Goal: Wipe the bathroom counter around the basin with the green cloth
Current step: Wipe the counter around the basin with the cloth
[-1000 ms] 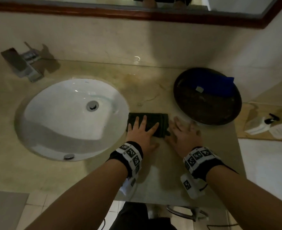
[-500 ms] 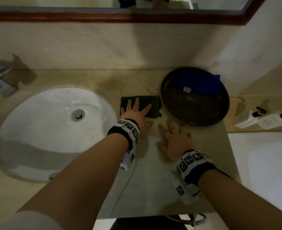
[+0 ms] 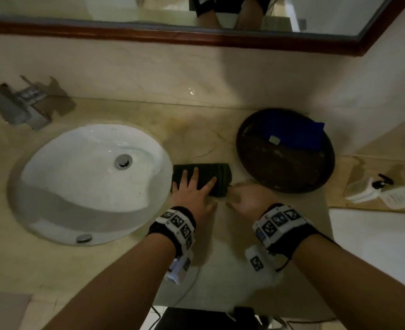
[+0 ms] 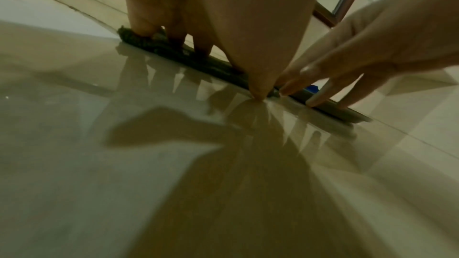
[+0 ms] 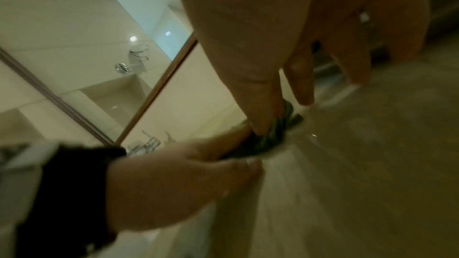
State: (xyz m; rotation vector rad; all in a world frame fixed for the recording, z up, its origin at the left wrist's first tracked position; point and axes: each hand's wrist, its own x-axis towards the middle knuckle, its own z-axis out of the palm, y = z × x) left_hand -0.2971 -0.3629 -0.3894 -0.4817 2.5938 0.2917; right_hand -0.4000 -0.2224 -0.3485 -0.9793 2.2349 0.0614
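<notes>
On counter, head view: green cloth lying folded at basin's 3 o'clock, dark tray beyond. Left hand pressing it, fingers flat. Left wrist view: fingers lying straight on cloth. Right wrist view: right hand pinching cloth corner, thumb against forefinger.

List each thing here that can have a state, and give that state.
green cloth: folded, flat on counter
left hand: fingers straight, pressing cloth
right hand: pinching the cloth's corner
basin: no standing water visible
dark round tray: holds a blue cloth
</notes>
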